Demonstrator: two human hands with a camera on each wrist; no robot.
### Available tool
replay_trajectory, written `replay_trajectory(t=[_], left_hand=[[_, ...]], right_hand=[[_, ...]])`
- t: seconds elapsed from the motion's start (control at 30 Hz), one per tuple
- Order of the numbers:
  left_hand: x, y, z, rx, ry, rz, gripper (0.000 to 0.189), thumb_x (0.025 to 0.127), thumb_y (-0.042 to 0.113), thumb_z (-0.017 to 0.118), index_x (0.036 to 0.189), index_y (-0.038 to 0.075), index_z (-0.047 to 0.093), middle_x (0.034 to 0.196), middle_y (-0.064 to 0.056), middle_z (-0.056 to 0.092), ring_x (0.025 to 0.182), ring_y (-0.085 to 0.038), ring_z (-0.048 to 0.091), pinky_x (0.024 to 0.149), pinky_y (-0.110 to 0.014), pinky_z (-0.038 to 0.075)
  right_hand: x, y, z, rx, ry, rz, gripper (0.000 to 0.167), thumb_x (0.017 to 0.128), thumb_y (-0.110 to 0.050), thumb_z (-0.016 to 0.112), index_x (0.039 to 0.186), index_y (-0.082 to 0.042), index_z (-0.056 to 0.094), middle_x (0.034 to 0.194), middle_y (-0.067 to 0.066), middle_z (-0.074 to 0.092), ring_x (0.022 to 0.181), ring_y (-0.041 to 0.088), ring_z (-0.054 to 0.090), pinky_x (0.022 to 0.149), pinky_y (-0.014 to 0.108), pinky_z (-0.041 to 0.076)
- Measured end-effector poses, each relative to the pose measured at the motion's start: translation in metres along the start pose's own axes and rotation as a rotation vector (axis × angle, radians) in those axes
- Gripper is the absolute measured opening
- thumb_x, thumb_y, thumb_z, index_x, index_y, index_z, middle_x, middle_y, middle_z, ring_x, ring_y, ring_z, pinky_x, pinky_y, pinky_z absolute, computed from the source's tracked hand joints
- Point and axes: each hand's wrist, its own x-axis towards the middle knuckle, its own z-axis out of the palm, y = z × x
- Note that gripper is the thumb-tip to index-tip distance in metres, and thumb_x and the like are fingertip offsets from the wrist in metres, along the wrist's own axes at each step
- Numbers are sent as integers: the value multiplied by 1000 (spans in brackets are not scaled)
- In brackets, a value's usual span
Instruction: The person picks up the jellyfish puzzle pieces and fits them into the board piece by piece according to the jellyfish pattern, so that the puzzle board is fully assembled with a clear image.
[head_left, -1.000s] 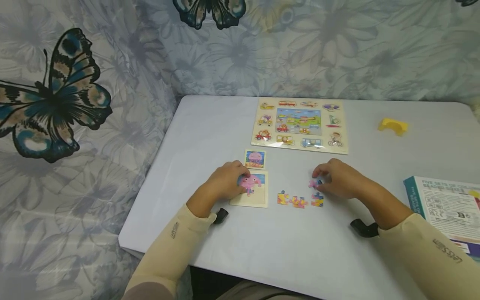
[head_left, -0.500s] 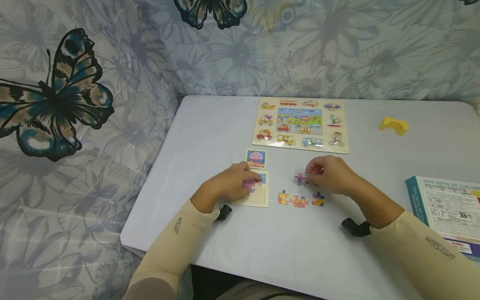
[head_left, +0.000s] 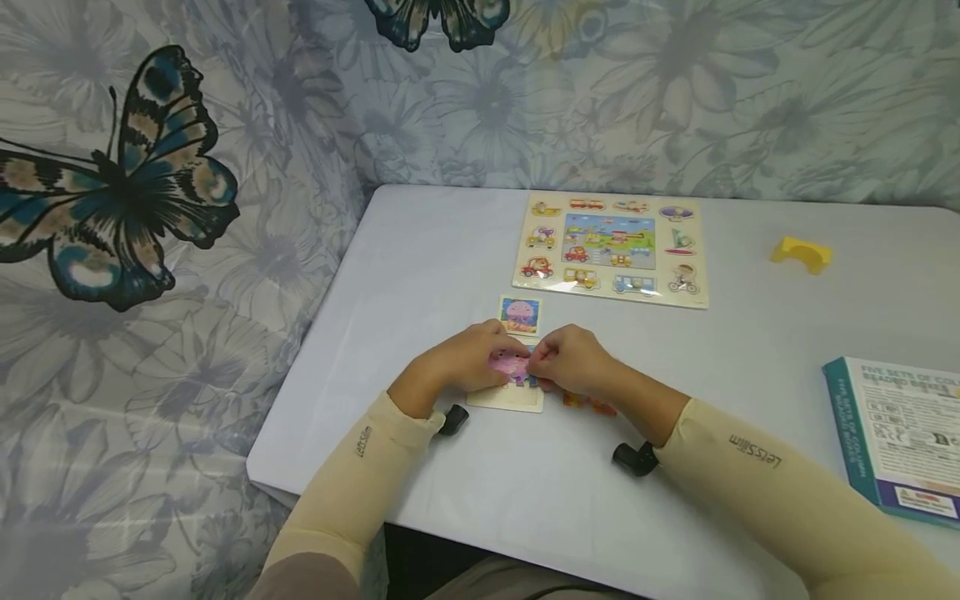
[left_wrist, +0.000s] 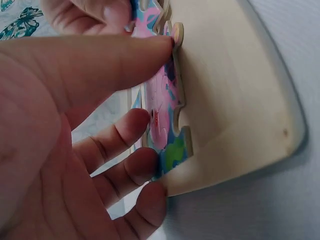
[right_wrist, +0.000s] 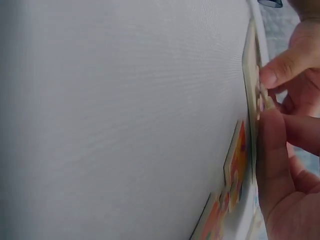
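Observation:
A small wooden jigsaw tray (head_left: 506, 400) lies on the table with joined pink and blue pieces (left_wrist: 162, 95) in it. My left hand (head_left: 471, 358) rests on it from the left. In the left wrist view its straight thumb (left_wrist: 135, 57) presses the edge of the joined pieces, and the other fingertips touch the far side and the rim. My right hand (head_left: 576, 360) is at the tray's right side, pinching a jigsaw piece (right_wrist: 269, 102) against the joined ones. Its fingers cover most of that piece. Loose yellow and orange pieces (right_wrist: 236, 157) lie just right of the tray, partly behind the right hand.
A small square picture (head_left: 521, 316) of a pink creature lies just beyond the tray. Farther back is a larger vehicle puzzle board (head_left: 611, 287). A yellow arch block (head_left: 801, 252) stands at the back right, and a teal-edged box (head_left: 900, 433) lies at the right.
My right hand has moved left with the pinched jigsaw piece, from above the loose pieces to the tray's right side. The left hand has stayed on the tray. The head view has shifted slightly.

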Motion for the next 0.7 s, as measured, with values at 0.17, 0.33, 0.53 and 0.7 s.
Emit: replay_trajectory(t=[0.17, 0.33, 0.53, 0.7], left_hand=[[3, 0, 3, 9, 27, -5, 35, 96, 25, 71, 131, 27, 70, 112, 1, 57, 100, -14, 52, 90, -29, 46], [6, 3, 4, 7, 34, -66, 32, 94, 26, 76, 125, 30, 72, 117, 3, 60, 106, -14, 55, 96, -32, 46], [11, 6, 1, -18, 30, -111, 31, 89, 24, 81, 119, 29, 75, 126, 4, 63, 117, -14, 57, 105, -35, 45], [14, 4, 1, -36, 33, -100, 30, 88, 24, 82, 117, 28, 76, 125, 5, 65, 115, -13, 58, 104, -35, 46]], right_hand=[[4, -8, 2, -100, 21, 26, 18, 91, -22, 74, 78, -10, 72, 64, 3, 69, 61, 15, 63, 57, 26, 49], [5, -13, -2, -180, 23, 28, 18, 90, -24, 76, 78, -12, 70, 69, 2, 69, 64, 17, 61, 56, 26, 48], [6, -11, -9, -225, 27, 21, 15, 88, -23, 79, 88, -12, 68, 78, 5, 66, 69, 19, 60, 58, 27, 49], [7, -10, -11, -239, 21, 14, 16, 90, -23, 78, 92, -12, 68, 81, 6, 65, 72, 20, 60, 61, 28, 49]])
